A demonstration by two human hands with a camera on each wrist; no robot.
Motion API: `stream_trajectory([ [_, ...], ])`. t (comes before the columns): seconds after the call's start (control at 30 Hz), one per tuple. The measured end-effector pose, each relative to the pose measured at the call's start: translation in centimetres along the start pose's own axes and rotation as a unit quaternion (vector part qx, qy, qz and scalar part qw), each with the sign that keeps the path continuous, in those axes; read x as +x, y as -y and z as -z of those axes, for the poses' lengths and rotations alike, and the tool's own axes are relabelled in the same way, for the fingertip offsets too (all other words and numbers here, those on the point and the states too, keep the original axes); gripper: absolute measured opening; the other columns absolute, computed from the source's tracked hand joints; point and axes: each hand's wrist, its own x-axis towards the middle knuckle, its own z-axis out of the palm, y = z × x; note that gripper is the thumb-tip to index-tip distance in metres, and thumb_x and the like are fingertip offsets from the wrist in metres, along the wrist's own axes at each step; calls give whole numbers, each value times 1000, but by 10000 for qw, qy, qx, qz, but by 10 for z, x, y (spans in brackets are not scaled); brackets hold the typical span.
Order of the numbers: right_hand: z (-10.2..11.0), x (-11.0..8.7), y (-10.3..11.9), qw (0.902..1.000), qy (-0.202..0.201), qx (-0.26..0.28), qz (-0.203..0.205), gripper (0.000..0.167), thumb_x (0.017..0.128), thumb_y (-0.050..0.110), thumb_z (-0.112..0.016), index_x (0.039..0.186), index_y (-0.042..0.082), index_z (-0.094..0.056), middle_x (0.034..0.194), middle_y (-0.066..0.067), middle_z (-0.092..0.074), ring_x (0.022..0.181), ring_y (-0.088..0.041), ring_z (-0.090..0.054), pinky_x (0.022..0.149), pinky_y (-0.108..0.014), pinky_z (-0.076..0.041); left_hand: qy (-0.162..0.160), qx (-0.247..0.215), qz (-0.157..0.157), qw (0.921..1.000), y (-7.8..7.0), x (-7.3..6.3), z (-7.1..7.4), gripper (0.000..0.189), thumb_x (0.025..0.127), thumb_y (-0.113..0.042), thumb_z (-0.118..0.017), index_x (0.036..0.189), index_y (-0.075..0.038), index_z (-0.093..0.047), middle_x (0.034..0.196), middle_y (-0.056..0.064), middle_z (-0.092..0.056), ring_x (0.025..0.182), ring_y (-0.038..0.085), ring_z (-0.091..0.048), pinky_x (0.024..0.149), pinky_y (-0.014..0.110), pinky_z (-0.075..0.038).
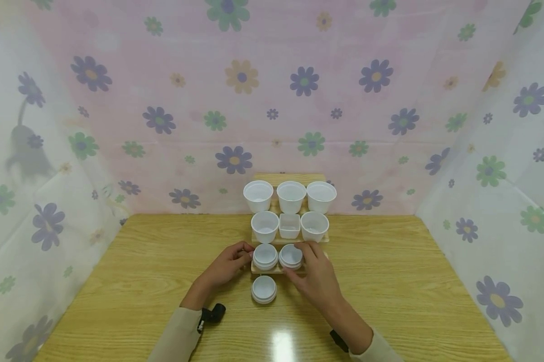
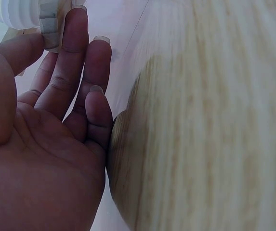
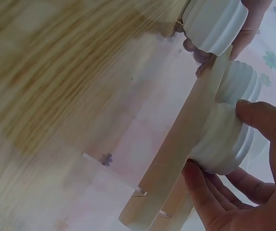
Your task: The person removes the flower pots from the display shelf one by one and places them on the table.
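On the lowest step of a tiered wooden stand point(image 1: 272, 270) sit two small white ridged jars. My right hand point(image 1: 319, 278) grips the right-hand jar point(image 1: 292, 256), thumb on its near side and fingers round the far side; the right wrist view shows this jar point(image 3: 220, 137) upon the wooden step point(image 3: 176, 144). Beside the left-hand jar point(image 1: 265, 257) is my left hand point(image 1: 223, 264). Its thumb and index finger pinch the end of the step point(image 2: 52, 24), while the other fingers extend loosely. A third white jar point(image 1: 263, 290) stands on the table in front of the stand.
Higher on the stand, two round white cups point(image 1: 264, 226) flank a square white cup point(image 1: 290, 226). Three larger white cups point(image 1: 291, 197) fill the top row. The wooden table point(image 1: 389, 281) meets flower-patterned cloth point(image 1: 272, 125) at the back and sides.
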Motion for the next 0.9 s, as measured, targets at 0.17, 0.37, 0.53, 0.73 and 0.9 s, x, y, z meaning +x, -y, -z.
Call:
stream_trajectory([
  [0.17, -1, -1, 0, 9999, -56, 114, 17, 62, 75, 16, -99, 124, 0, -64, 122, -11, -61, 102, -28, -68, 83, -43, -60, 9, 43, -15, 10000, 1, 0, 0, 20, 113, -16, -53, 124, -3, -65, 108, 6, -68, 95, 23, -60, 83, 32, -50],
  [0.37, 0, -2, 2, 9997, -115, 213, 87, 62, 75, 12, -99, 125, -1, -64, 124, -12, -61, 103, -32, -69, 83, -44, -60, -12, 49, 13, 10000, 1, 0, 0, 20, 114, -17, -53, 124, -4, -64, 105, 6, -68, 94, 24, -60, 82, 31, -50],
  [0.53, 2, -3, 5, 9994, -160, 281, 90, 61, 76, 12, -97, 126, -1, -64, 125, -12, -61, 105, -32, -69, 85, -44, -60, -21, 67, 41, 10000, 0, 1, -1, 21, 114, -18, -53, 124, -5, -65, 106, 6, -69, 94, 23, -60, 81, 32, -50],
  [0.73, 5, -4, 11, 9988, -170, 445, 95, 59, 78, 11, -93, 127, 0, -64, 126, -11, -60, 106, -31, -69, 86, -43, -61, -1, 77, -68, 9999, 0, 0, 0, 22, 113, -18, -54, 124, -3, -65, 108, 6, -69, 94, 21, -61, 82, 33, -51],
  [0.9, 6, -4, 13, 9984, -169, 533, 51, 61, 77, 10, -93, 129, 0, -63, 126, -10, -60, 107, -30, -68, 86, -42, -61, -10, 64, -86, 9999, -1, -1, -1, 22, 114, -18, -53, 124, -2, -64, 107, 7, -69, 94, 23, -61, 81, 33, -50],
])
